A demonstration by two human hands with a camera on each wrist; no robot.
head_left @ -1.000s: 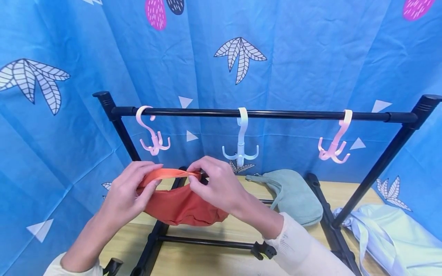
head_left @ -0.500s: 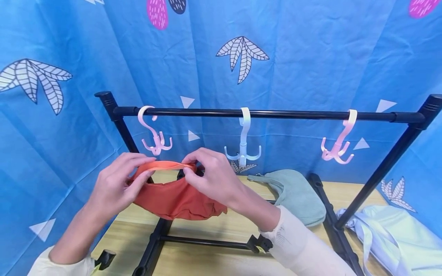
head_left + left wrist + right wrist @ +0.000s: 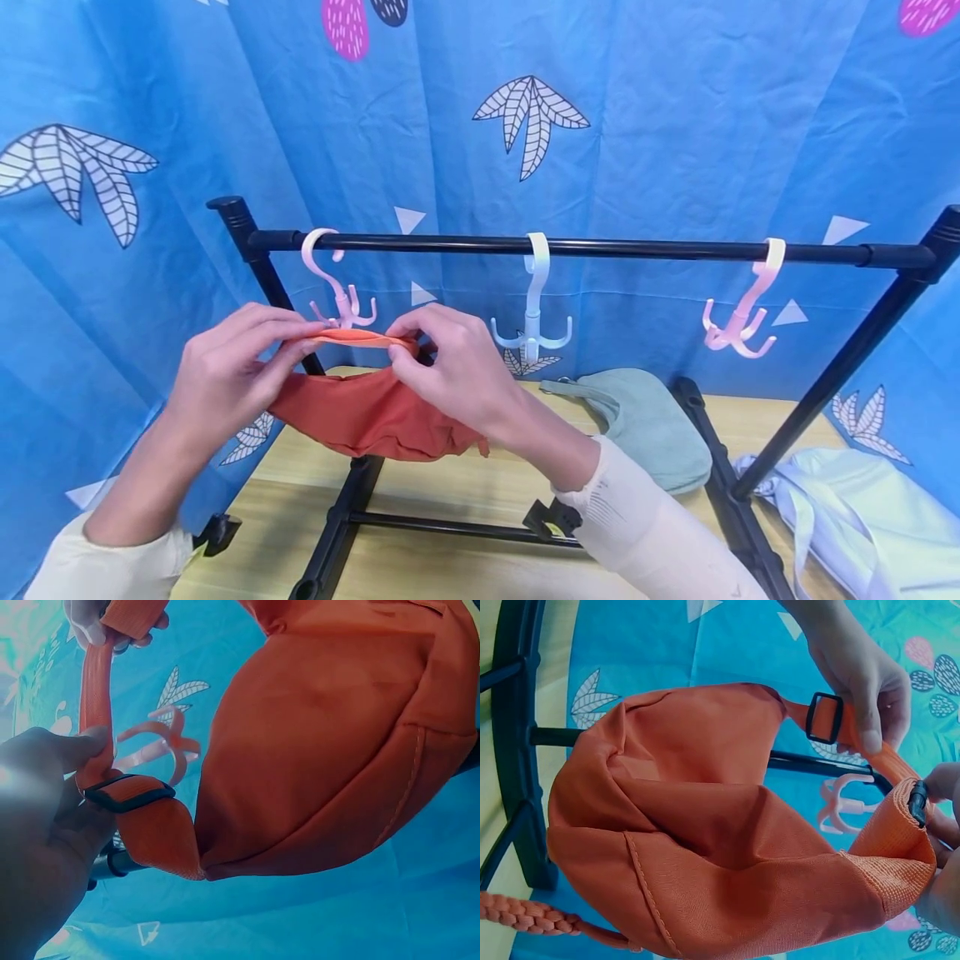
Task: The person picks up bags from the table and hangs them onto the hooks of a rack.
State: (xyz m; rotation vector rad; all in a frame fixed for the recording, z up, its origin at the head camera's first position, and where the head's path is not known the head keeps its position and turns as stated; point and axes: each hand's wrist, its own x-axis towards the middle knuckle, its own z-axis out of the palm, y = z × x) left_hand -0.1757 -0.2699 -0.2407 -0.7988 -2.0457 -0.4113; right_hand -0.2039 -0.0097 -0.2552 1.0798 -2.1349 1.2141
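Note:
An orange-red shoulder bag [image 3: 375, 417] hangs below both hands, held by its strap [image 3: 352, 337]. My left hand [image 3: 236, 358] pinches the strap near a black slider buckle [image 3: 131, 795], seen in the left wrist view. The right hand [image 3: 457, 367] pinches the strap's other end, where a dark fitting [image 3: 917, 802] shows in the right wrist view. Just behind the strap, the left pink hook [image 3: 345, 304] hangs from the black rail [image 3: 435, 244], its lower prongs partly hidden by the strap. A braided cord [image 3: 532, 915] trails from the bag in the right wrist view.
On the rail also hang a light blue hook [image 3: 534, 308] in the middle and a pink hook [image 3: 738, 312] at right. A green bag [image 3: 652, 429] lies on the wooden table [image 3: 450, 483]. A pale bag [image 3: 885, 508] lies outside the rack's right post [image 3: 832, 375].
Both hands have lifted the orange-red bag and brought it left. Its strap now overlaps the left pink hook's prongs in the head view, and the strap is held flatter between the hands.

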